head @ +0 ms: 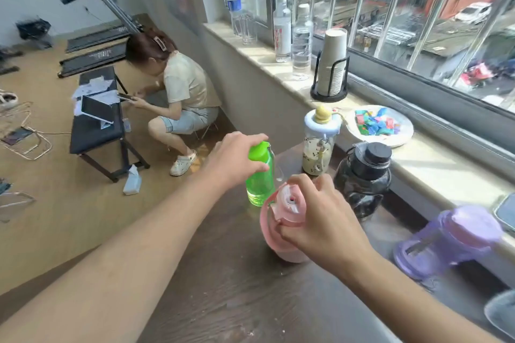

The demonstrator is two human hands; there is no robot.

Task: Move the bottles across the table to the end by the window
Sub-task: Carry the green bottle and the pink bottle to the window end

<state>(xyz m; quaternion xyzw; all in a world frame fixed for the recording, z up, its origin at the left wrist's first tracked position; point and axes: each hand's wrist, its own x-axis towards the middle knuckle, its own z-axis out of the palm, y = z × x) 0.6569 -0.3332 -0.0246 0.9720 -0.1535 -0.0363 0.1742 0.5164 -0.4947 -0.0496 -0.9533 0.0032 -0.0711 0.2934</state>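
My left hand (235,160) grips the cap of a green bottle (260,184) standing near the far end of the dark wooden table (223,295). My right hand (320,220) holds the top of a pink bottle (281,231) just in front of the green one. A black bottle (362,175) stands to the right of them. A clear bottle with a pale blue lid and yellow knob (319,142) stands at the table's far end. A purple bottle (448,239) stands at the table's right edge, near the sill.
The window sill (434,159) runs along the right, carrying a plate of coloured pieces (379,125), a cup stack in a black holder (331,64) and several clear water bottles (302,42). A person (178,95) crouches on the floor by a low black bench (94,125).
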